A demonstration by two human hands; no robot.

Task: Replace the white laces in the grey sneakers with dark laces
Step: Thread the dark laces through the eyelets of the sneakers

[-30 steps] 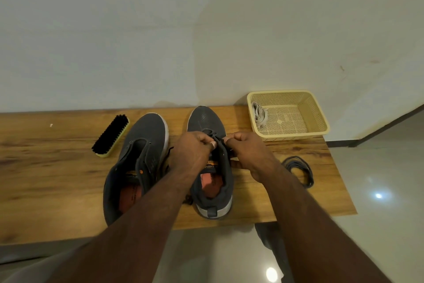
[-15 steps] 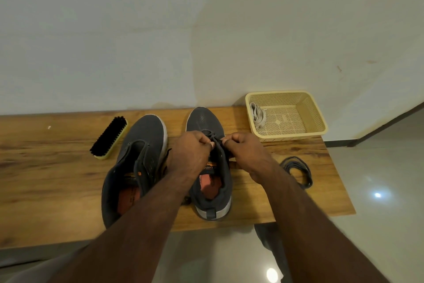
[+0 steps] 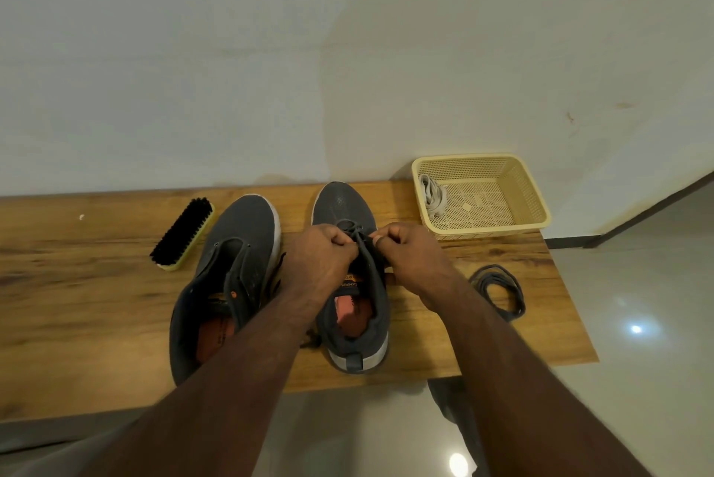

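Head view: left hand (image 3: 322, 258) and right hand (image 3: 411, 256) both over the right grey sneaker (image 3: 353, 283) mid-table (image 3: 77, 283), each grip pinching the dark lace (image 3: 357, 231) at the upper eyelets. Left grey sneaker (image 3: 228, 275) sits just beside it, unlaced. Spare dark lace (image 3: 500, 289) coiled on the table to the right, white laces (image 3: 432, 194) in the yellow basket (image 3: 537, 206), brush (image 3: 181, 233) far left.
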